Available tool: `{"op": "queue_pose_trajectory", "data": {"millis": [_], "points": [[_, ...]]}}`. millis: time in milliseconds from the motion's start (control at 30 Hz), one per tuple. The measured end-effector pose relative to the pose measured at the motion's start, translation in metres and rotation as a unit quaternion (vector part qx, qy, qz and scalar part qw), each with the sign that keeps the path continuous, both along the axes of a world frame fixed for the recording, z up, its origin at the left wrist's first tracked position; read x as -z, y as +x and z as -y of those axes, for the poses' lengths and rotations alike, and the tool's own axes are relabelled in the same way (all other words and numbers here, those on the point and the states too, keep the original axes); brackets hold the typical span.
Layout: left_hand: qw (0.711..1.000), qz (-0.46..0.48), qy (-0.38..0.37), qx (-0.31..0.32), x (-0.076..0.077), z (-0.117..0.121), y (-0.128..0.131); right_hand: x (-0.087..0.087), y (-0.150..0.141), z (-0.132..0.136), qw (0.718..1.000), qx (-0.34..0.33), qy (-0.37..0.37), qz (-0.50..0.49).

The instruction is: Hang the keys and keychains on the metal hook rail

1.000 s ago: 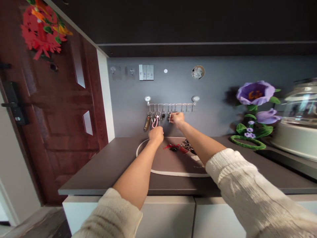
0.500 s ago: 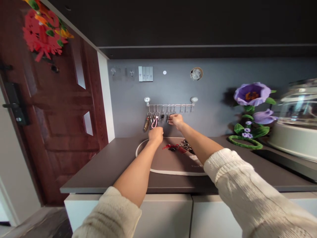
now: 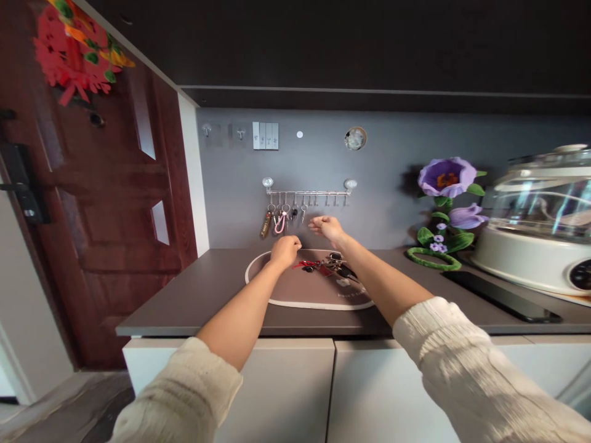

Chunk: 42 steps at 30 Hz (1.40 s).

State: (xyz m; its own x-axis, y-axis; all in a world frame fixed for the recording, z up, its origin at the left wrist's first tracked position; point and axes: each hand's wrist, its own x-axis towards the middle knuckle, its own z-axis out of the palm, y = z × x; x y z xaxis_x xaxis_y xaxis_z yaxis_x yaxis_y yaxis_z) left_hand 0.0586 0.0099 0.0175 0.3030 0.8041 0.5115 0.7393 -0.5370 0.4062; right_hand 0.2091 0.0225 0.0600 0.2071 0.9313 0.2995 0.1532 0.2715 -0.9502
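My right hand [image 3: 329,229] is just right of the hook rail's hanging keys, fingers loosely stretched and apart, with nothing visible in them. To its left, a key on a ring [image 3: 304,213] hangs from the clear hook rail [image 3: 307,192]. Further left hang a dark key [image 3: 295,213], a pink strap [image 3: 280,223] and a brown key tag [image 3: 265,225]. My left hand [image 3: 285,251] is curled closed above the mat's back edge; what its fingers hold, if anything, is hidden. Below the hands, more keys with a red cord [image 3: 307,264] lie on the brown mat [image 3: 286,292].
Purple artificial flowers [image 3: 447,178] stand at the right, near a black phone-like slab [image 3: 503,296] and a white appliance with a clear cover [image 3: 530,252]. A dark cabinet [image 3: 351,43] overhangs the counter [image 3: 184,301]. At the left is a reddish-brown door [image 3: 106,227].
My right hand has let go of the key ring at the hook and drawn slightly away to the right. My left hand stays low and closed. The view has shifted slightly.
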Motion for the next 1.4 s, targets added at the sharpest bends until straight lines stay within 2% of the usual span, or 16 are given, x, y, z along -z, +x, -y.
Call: {"op": "queue_pose_trajectory", "data": {"millis": [267,467,633,767,833,1033,1400], "points": [[0.996,0.044,-0.006,0.077,0.010,0.007,-0.004,0.027,0.009,0.026,0.999,-0.011,0.019,0.048],[0.990,0.018,-0.008,0.141,0.013,0.011,-0.009,0.051,0.021,0.033,0.987,0.004,0.048,0.155],[0.979,-0.014,-0.037,0.200,0.014,0.012,-0.012,0.062,0.026,0.040,0.955,0.040,0.061,0.288],[0.972,-0.030,-0.045,0.229,0.015,0.013,-0.011,0.062,0.023,0.048,0.914,0.058,0.054,0.397],[0.968,-0.045,-0.043,0.244,0.016,0.013,-0.011,0.062,0.021,0.051,0.902,0.060,0.055,0.423],[0.970,-0.074,-0.002,0.233,0.018,0.010,-0.009,0.064,0.020,0.047,0.900,0.061,0.061,0.427],[0.984,0.006,-0.012,0.176,0.015,0.010,-0.006,0.064,0.020,0.042,0.886,0.027,0.070,0.458]]}}
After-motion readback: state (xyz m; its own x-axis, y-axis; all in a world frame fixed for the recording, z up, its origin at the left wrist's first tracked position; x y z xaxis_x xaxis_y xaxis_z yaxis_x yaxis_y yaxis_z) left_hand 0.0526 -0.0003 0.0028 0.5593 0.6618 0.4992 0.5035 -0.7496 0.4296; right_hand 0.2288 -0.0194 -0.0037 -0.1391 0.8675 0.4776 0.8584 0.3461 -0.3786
